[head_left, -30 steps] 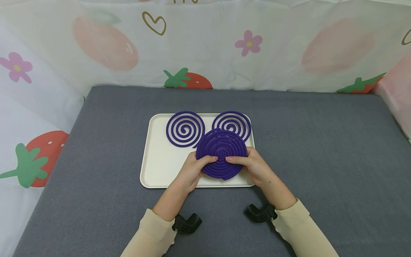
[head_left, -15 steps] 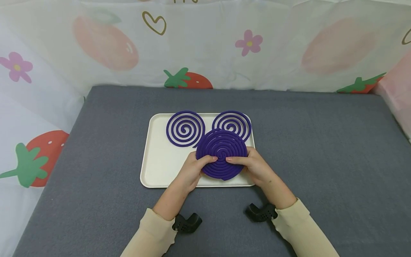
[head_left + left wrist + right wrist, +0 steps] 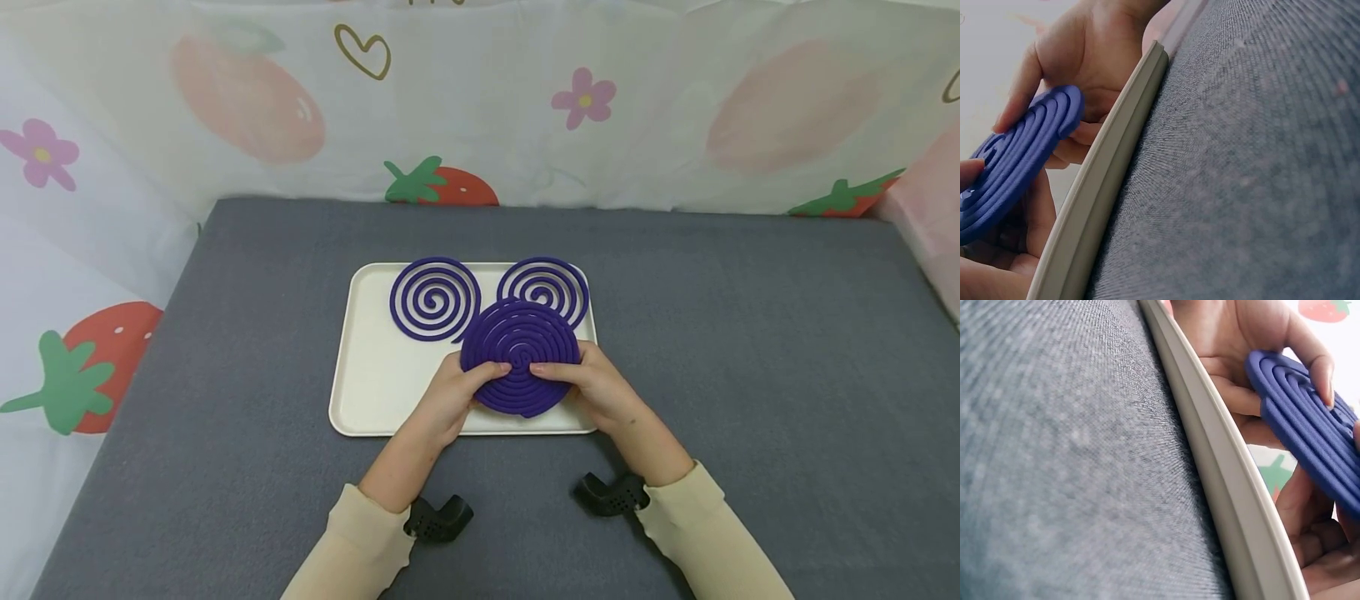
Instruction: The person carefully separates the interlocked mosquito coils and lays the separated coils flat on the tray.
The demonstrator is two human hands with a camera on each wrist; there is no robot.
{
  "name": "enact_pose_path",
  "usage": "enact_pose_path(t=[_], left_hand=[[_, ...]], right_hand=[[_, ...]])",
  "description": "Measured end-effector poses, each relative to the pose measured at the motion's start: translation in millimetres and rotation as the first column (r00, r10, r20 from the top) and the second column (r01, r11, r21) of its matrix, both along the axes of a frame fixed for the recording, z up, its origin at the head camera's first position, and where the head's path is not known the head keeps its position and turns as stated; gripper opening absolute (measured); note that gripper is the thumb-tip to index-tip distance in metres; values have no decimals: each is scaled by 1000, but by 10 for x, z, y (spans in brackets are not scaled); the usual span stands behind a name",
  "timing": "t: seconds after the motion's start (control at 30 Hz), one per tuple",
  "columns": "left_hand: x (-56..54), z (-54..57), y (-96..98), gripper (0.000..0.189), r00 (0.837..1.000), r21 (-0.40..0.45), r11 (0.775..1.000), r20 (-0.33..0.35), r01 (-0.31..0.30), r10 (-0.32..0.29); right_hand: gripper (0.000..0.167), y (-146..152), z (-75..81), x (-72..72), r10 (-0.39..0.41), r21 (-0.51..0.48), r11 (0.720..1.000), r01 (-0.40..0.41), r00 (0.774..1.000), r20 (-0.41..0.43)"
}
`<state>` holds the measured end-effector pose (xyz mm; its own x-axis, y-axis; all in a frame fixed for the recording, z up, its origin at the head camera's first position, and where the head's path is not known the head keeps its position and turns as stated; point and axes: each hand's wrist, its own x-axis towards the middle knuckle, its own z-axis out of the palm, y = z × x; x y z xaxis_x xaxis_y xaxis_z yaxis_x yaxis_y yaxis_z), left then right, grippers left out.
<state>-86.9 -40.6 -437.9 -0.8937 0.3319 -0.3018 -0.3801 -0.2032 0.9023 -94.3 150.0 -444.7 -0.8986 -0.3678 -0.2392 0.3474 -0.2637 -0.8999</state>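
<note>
Both hands hold a purple double mosquito coil (image 3: 520, 329), a tightly wound flat disc tilted over the tray. My left hand (image 3: 441, 402) grips its left side, thumb on the upper face near the centre. From the right, my right hand (image 3: 606, 392) grips it the same way, the two thumb tips a little apart. Fingers of both hands support it from below, as the wrist views show. Behind it lie two loose single coils with open gaps: the left coil (image 3: 432, 303) in full view, the right coil (image 3: 542, 261) partly hidden by the disc.
A cream rectangular tray (image 3: 375, 383) with a low raised rim lies under the hands and coils. It rests on a grey cloth-covered table (image 3: 750, 350). A strawberry-print curtain (image 3: 480, 100) hangs behind the table and down its left side.
The hands keep the same grip on the mosquito coil, with no visible movement. The whole head view has shifted very slightly.
</note>
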Motion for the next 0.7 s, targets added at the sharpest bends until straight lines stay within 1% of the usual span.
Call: enact_pose_path(t=[0.17, 0.37, 0.53, 0.7], left_hand=[[-5, 11, -1, 48, 1000, 6, 1000, 13, 18, -19], [-16, 3, -2, 48, 999, 18, 999, 13, 32, -33], [-16, 3, 4, 47, 1000, 4, 1000, 20, 21, -21], [-16, 6, 4, 45, 1000, -5, 1000, 16, 11, -11]], right_hand=[[24, 12, -2, 0, -19, -26, 999, 19, 1000, -3], [22, 36, 10, 3, -16, -49, 999, 16, 1000, -3], [23, 21, 10, 2, -31, -24, 999, 31, 1000, 0], [22, 0, 5, -3, -68, 12, 998, 68, 998, -2]])
